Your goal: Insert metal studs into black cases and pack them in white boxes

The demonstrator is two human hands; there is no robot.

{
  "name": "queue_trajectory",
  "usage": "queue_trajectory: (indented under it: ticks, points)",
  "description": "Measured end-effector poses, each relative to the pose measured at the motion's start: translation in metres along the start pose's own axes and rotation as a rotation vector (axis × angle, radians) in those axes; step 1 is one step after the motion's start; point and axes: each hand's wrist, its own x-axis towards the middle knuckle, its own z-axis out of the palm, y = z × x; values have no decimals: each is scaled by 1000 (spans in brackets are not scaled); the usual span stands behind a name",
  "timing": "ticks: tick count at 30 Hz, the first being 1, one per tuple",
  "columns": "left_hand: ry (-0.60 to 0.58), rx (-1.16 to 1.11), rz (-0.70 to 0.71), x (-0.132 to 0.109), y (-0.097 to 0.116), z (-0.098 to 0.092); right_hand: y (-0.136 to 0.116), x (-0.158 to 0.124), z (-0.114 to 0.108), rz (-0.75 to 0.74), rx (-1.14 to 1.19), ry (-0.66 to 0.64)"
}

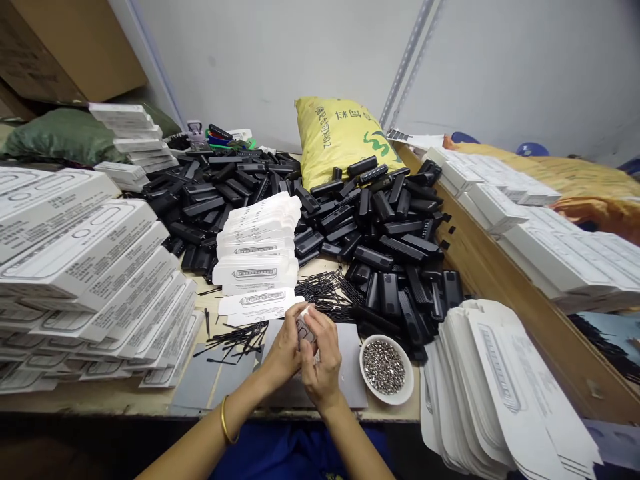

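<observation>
The wooden worktop (115, 400) carries stacked white boxes (120, 293) at left, heaped black plastic pieces (375, 259) along the back and right, thin black sticks (325, 292), overlapping flat cartons (256, 272) in the middle, grey sheets (347, 393) in front and 1 white bowl (406, 387).

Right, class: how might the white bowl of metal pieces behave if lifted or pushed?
The bowl would probably feel heavy for its size, holding many small metal pieces. Standing upright on the table, it would likely slide rather than roll when pushed. Tilted, it may well spill, since it has no lid.
</observation>
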Motion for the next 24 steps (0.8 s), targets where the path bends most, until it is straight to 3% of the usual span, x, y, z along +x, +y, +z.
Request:
queue_trajectory:
  ticks: [3, 6, 8, 12, 15, 17, 20, 24]
  points:
    - [-4, 113, 4, 3, 1, -5, 0, -1, -2, 104, 99, -35]
    - [-6, 287, -44, 20, 32, -37, -1, -2, -11, 266, 290, 0]
    - [113, 488, -109, 37, 68, -79, -2, -5, -18, 321, 369, -20]
    - [346, 994, -282, 67, 131, -189, -2, -14, -28, 375, 364, -57]
    - [420, 1276, -498, 74, 140, -257, 3, -16, -40, 382, 282, -20]
    - [424, 1368, -609, 74, 131, -282, 9, -15, -55, 383, 177, -23]
    - [468, 1387, -556, 67, 121, -284, 25, -15, -86, 410, -9, 5]
    - [656, 1336, -204, 64, 119, -239, 57, -28, -120, 416, -340, -64]
